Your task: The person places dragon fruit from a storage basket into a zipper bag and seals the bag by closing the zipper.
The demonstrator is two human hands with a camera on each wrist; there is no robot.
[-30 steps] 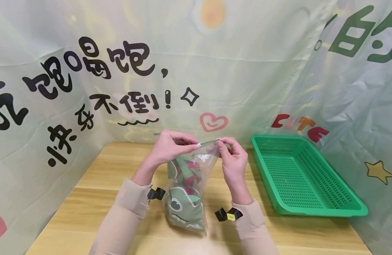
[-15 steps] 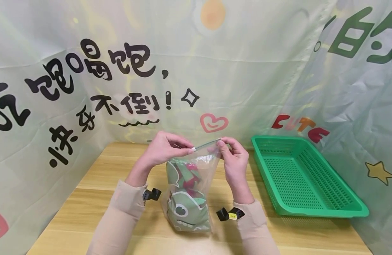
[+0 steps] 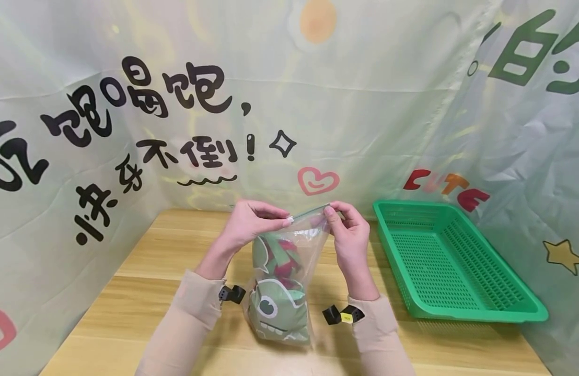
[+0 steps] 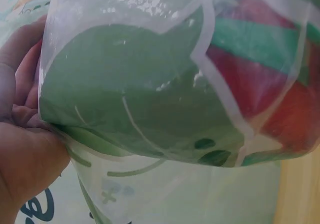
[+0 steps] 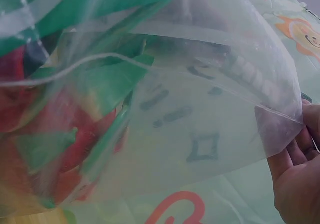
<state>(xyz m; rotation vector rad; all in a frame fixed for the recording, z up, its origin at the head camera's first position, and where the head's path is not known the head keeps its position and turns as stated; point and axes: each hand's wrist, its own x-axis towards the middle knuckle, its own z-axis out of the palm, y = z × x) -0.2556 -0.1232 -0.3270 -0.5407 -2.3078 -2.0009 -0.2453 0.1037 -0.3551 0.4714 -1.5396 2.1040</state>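
A clear zip bag [image 3: 313,243] with a green cartoon-monster print stands upright on the table between the hands. Red and green pieces [image 3: 284,258] show through its side; their kind cannot be made out. At the bag's top edge, my left hand [image 3: 249,222] pinches a small white piece like a zip slider [image 3: 289,220]. My right hand [image 3: 349,230] pinches the top right corner between thumb and fingers, so the edge is taut between them. In the left wrist view the bag hides part of the left fingers. The right wrist view shows my right hand [image 5: 300,179] on the bag's corner.
An upright-walled green plastic basket [image 3: 414,309] with a perforated bottom stands at the right of the wooden table [image 3: 143,292]. Printed cloth [image 3: 365,115] hangs around the back and sides.
My left hand first slid left along the bag's top edge with the white piece, then shifted slightly back. The bag's lower part swung a little right. My right hand kept its pinch.
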